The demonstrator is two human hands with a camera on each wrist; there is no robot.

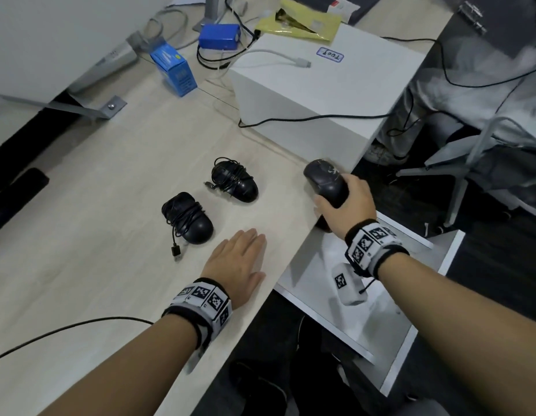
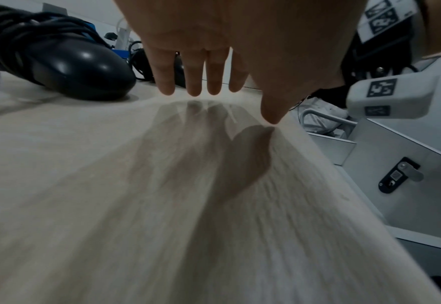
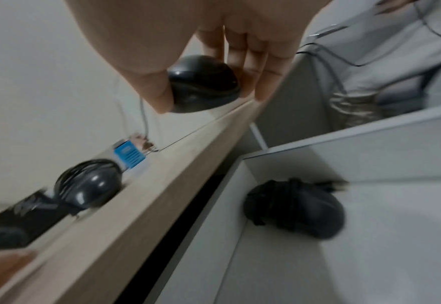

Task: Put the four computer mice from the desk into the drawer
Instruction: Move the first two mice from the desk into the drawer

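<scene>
My right hand grips a black mouse just past the desk's right edge, above the open white drawer; the right wrist view shows thumb and fingers curled round the same mouse. A cord-wrapped black mouse lies inside the drawer. Two more black mice with cords wound round them rest on the desk, one nearer and one farther. My left hand lies flat on the desk beside the nearer mouse, fingers straight, holding nothing.
A white box with a label and cables stands at the back right of the desk. Blue cartons and cables sit behind. A person in grey sits on a chair to the right. A black cable crosses the desk's near left.
</scene>
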